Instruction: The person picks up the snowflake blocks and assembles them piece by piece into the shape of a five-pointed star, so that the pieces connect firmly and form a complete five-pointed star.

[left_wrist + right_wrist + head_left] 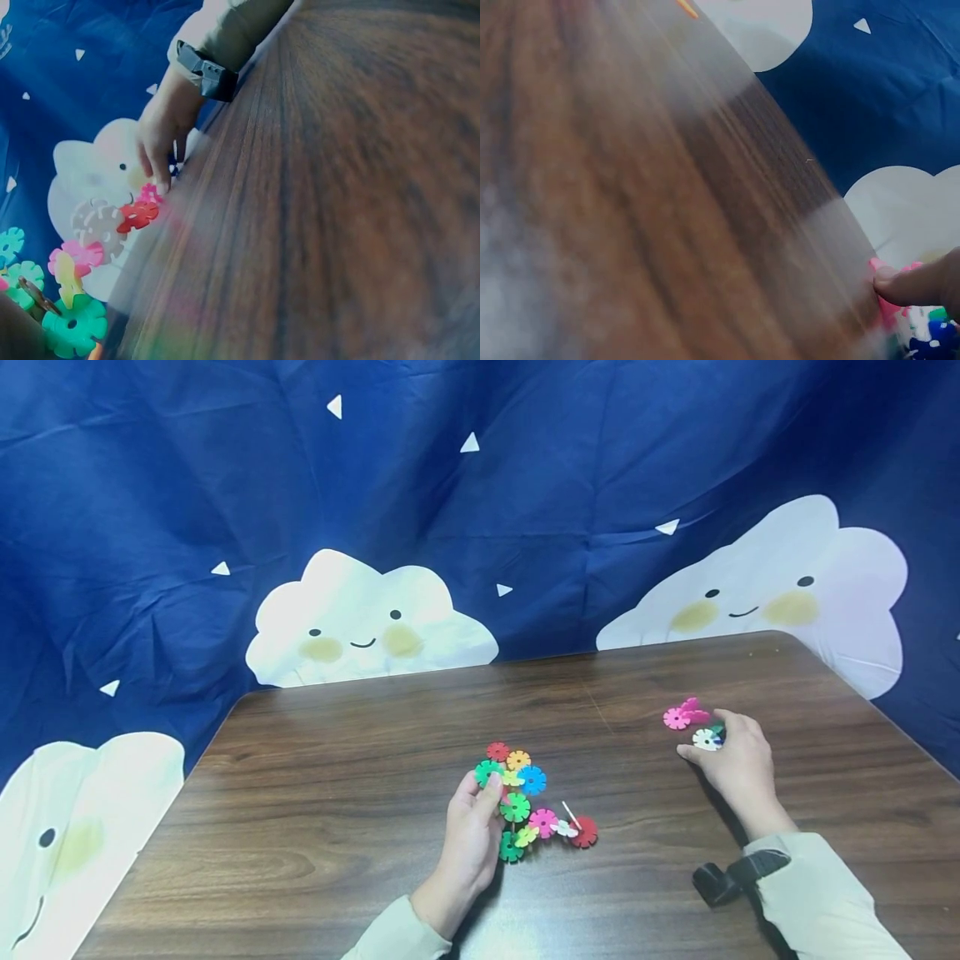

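Note:
My left hand [474, 831] grips a joined build of notched plastic snowflake discs [515, 808], thumb on top. Green, red, orange, yellow, blue and pink discs make up its body; a side branch reaches right through a white piece to a red disc [584, 832]. In the left wrist view, part of this build, with a green disc [73, 325], shows at lower left. Farther right, my right hand [738, 764] reaches down over loose discs with thumb and forefinger spread apart. Between them lies a white disc [706, 740], with green and dark blue pieces partly hidden. Pink discs [684, 716] sit just beyond the fingertips.
The brown wooden table [337, 760] spans the view under both hands. Behind it hangs a blue cloth [540, 485] printed with white clouds and triangles. A black strap with a small device [738, 877] is around the right wrist.

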The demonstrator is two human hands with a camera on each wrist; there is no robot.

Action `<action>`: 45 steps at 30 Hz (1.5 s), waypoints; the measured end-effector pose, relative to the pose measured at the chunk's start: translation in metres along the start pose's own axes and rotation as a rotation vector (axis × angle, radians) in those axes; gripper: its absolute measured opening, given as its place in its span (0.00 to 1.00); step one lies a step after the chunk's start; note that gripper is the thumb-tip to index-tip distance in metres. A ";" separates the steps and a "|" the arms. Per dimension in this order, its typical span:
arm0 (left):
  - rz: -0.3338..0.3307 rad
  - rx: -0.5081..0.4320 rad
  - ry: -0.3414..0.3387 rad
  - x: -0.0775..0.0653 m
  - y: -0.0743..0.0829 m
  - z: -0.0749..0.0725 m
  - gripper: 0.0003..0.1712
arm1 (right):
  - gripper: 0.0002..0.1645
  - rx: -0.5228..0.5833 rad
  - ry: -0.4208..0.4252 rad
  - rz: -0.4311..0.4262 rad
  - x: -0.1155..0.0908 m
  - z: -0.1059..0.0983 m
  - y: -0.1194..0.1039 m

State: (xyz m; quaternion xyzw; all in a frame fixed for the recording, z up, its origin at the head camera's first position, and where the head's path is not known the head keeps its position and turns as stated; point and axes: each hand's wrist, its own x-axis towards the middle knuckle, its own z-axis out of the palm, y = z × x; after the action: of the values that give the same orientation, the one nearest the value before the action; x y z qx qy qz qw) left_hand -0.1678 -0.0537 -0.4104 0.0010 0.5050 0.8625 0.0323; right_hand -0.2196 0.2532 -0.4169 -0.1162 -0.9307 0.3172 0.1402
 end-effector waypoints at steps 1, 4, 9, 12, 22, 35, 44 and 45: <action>0.000 0.002 0.000 0.000 0.000 0.000 0.04 | 0.43 0.003 -0.002 0.012 0.000 0.000 0.001; 0.000 0.014 -0.006 0.000 -0.001 -0.001 0.05 | 0.42 0.009 0.001 0.035 0.001 0.000 0.001; -0.004 0.026 -0.008 0.000 -0.001 0.000 0.06 | 0.42 0.016 0.002 0.061 0.001 -0.001 0.000; -0.007 0.023 -0.003 0.000 -0.001 0.000 0.05 | 0.41 0.019 -0.002 0.068 0.000 -0.001 0.000; -0.006 0.018 0.001 -0.001 -0.001 0.000 0.03 | 0.40 0.056 -0.031 0.072 -0.007 -0.004 -0.007; -0.011 0.027 0.004 -0.002 -0.002 0.002 0.04 | 0.38 0.124 -0.031 -0.103 -0.023 0.007 -0.034; -0.008 0.031 -0.002 -0.003 -0.003 0.004 0.04 | 0.32 0.183 -0.086 -0.214 -0.035 0.023 -0.054; -0.008 0.033 -0.001 -0.003 -0.003 0.004 0.04 | 0.31 0.186 -0.083 -0.232 -0.036 0.025 -0.056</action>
State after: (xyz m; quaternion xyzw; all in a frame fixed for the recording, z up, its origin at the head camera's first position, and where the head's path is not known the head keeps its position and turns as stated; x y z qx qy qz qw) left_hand -0.1649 -0.0490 -0.4113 -0.0002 0.5191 0.8539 0.0359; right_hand -0.2013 0.1846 -0.4081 0.0191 -0.9094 0.3884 0.1475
